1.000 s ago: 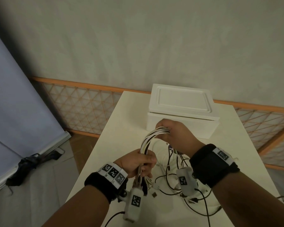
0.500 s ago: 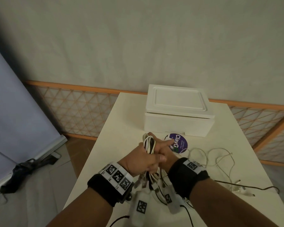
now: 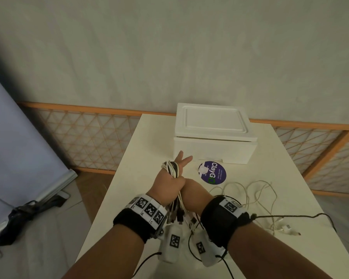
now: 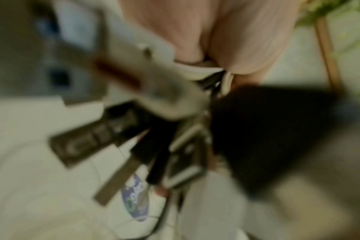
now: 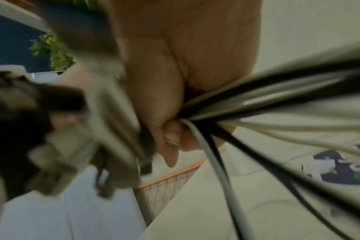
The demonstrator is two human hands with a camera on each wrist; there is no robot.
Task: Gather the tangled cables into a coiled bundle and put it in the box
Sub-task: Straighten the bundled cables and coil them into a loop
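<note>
I hold the bundle (image 3: 172,171) above the desk (image 3: 141,158), short of the box (image 3: 214,147), whose lid is on. My left hand (image 3: 165,184) is closed around its middle. My right hand (image 3: 191,195) crosses under it; some fingers (image 3: 184,159) point straight out, and its thumb pinches strands. Loose cables (image 3: 256,190) lie near the right edge. The bundle is light, limp and springy: grip across all strands.

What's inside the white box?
The white box has its lid on, so nothing inside can be seen. The cable bundle is outside it, held in the hands.
</note>
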